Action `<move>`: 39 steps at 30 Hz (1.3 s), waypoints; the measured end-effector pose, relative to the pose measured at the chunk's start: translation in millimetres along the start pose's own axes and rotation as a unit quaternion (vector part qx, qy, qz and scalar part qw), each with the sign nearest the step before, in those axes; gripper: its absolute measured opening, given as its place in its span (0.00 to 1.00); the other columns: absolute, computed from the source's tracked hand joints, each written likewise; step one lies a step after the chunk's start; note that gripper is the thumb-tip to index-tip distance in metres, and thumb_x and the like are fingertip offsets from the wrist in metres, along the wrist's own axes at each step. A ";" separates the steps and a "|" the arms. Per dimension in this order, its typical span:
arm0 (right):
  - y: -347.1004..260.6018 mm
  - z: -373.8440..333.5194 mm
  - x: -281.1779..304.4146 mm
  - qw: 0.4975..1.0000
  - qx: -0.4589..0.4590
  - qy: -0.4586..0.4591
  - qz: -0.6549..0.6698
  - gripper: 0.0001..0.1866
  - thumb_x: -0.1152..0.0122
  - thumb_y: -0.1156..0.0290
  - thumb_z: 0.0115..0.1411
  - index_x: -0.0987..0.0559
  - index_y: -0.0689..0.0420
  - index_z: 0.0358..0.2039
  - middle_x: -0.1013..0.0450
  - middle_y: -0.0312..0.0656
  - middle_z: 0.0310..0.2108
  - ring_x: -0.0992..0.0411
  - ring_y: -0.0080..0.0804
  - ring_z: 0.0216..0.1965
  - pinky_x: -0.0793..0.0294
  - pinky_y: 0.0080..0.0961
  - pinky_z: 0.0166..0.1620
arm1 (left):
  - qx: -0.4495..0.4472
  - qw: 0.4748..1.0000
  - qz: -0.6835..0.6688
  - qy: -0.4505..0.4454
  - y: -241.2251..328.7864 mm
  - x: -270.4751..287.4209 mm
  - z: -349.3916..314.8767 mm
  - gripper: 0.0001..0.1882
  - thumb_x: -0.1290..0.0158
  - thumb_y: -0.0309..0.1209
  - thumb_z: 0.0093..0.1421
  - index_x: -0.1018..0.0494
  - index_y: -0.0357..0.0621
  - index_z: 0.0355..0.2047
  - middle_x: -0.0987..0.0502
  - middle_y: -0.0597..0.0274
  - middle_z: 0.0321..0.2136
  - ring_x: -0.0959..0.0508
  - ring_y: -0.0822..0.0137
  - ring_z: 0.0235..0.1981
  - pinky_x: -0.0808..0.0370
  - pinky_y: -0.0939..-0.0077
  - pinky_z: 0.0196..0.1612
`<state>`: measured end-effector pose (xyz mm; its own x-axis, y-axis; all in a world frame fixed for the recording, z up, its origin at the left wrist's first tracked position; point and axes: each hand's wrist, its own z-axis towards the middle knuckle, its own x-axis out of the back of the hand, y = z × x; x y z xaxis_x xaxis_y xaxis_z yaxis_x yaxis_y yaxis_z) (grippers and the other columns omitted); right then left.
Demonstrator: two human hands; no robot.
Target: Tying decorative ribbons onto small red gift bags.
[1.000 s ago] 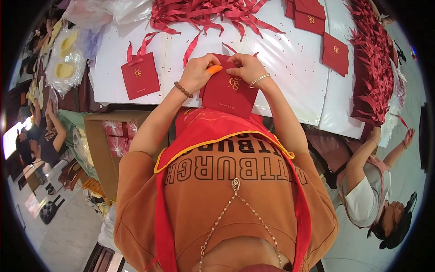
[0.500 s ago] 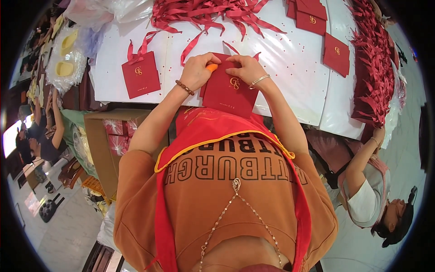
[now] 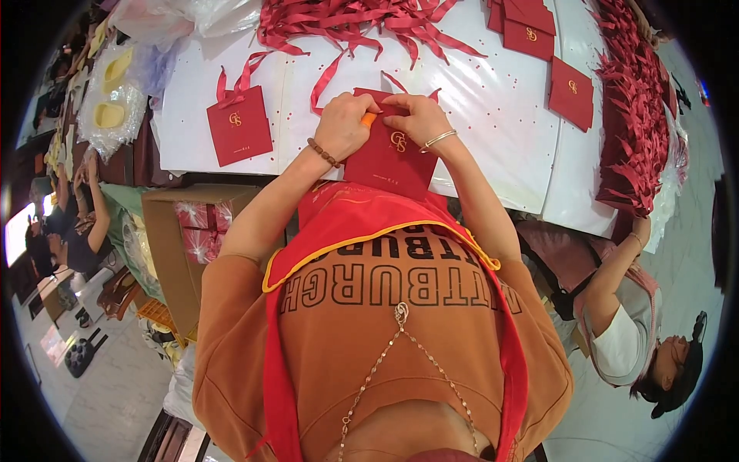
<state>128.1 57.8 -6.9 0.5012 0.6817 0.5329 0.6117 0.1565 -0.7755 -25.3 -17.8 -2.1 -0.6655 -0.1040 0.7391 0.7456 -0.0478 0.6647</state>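
A square red paper bag [image 3: 389, 165] with gold print leans against the table's near edge, in front of my apron. My right hand [image 3: 422, 123] pinches its top edge between thumb and fingers. At its upper left corner my left hand [image 3: 344, 127] is curled closed. A small orange piece [image 3: 369, 119] shows at the left fingertips; whether it is a tool or a finger cover I cannot tell. A red ribbon [image 3: 325, 75] runs up from beside my left hand, and another ribbon end [image 3: 394, 81] rises behind the bag. What the left fingers grip is hidden.
A finished-looking red bag with ribbon handles [image 3: 240, 127] lies at left. Loose red ribbons [image 3: 346, 27] heap at the back. More red bags [image 3: 571, 94] lie at right, beside a big ribbon pile [image 3: 635, 115]. A cardboard box [image 3: 173, 246] stands below left; a co-worker [image 3: 627, 331] is at right.
My left hand has turned and curled more tightly, shifting slightly right and down along the bag's top. The right hand keeps its pinch almost unmoved.
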 end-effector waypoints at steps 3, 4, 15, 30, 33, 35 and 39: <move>1.1 0.3 -2.9 1.000 0.003 0.011 -0.004 0.18 0.39 0.64 0.45 0.24 0.51 0.40 0.26 0.43 0.34 0.28 0.39 0.37 0.31 0.30 0.40 | -0.028 0.999 0.020 0.002 -0.2 -1.6 0.3 0.03 0.49 0.25 0.47 0.28 0.41 0.25 0.29 0.53 0.20 0.29 0.56 0.25 0.33 0.66 0.29; 0.1 -0.2 -2.7 1.000 0.003 0.010 -0.003 0.18 0.39 0.64 0.45 0.24 0.51 0.40 0.26 0.43 0.34 0.28 0.39 0.37 0.31 0.30 0.40 | -0.052 0.998 0.036 0.004 -0.5 -2.8 0.3 0.03 0.49 0.24 0.47 0.28 0.40 0.24 0.29 0.54 0.20 0.30 0.57 0.26 0.33 0.66 0.30; 1.6 1.3 -4.0 1.000 -0.001 0.000 -0.011 0.19 0.40 0.64 0.44 0.24 0.51 0.40 0.26 0.43 0.35 0.29 0.40 0.38 0.31 0.31 0.41 | -0.149 0.987 0.063 0.012 -8.1 -2.7 4.7 0.03 0.49 0.20 0.44 0.29 0.40 0.22 0.28 0.59 0.20 0.31 0.59 0.27 0.34 0.67 0.31; -14.4 -2.6 -9.6 0.996 -0.008 0.031 -0.083 0.13 0.44 0.68 0.45 0.23 0.50 0.35 0.26 0.46 0.29 0.29 0.44 0.33 0.31 0.36 0.37 | -0.191 0.955 0.226 -0.014 15.7 -9.8 6.1 0.07 0.52 0.21 0.39 0.33 0.40 0.22 0.31 0.58 0.18 0.32 0.60 0.27 0.37 0.69 0.32; -11.8 -2.5 -4.8 0.998 0.017 0.011 -0.058 0.13 0.44 0.68 0.45 0.23 0.51 0.35 0.26 0.45 0.29 0.28 0.43 0.33 0.31 0.35 0.37 | -0.165 0.959 0.227 -0.053 19.7 -0.9 10.5 0.06 0.51 0.22 0.40 0.32 0.40 0.23 0.31 0.58 0.18 0.31 0.60 0.28 0.36 0.68 0.32; -6.1 -3.4 -3.7 1.000 0.023 0.007 0.002 0.13 0.43 0.69 0.45 0.23 0.53 0.34 0.26 0.45 0.29 0.28 0.42 0.33 0.31 0.34 0.38 | -0.145 0.967 0.197 -0.075 21.1 7.6 17.7 0.06 0.50 0.23 0.41 0.32 0.40 0.24 0.31 0.59 0.18 0.30 0.60 0.29 0.36 0.68 0.33; -6.2 -3.6 -4.7 0.995 0.031 0.005 0.090 0.16 0.38 0.72 0.42 0.28 0.58 0.33 0.26 0.46 0.31 0.28 0.40 0.38 0.31 0.31 0.39 | 0.071 0.983 -0.022 -0.167 -1.5 20.0 27.6 0.10 0.44 0.29 0.42 0.30 0.42 0.25 0.29 0.58 0.24 0.29 0.59 0.32 0.33 0.67 0.36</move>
<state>124.1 51.1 -3.4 0.6054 0.6960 0.3861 0.4719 0.0769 -0.8783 -40.6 7.6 14.7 -0.6890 0.2281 0.6880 0.7192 0.0973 0.6880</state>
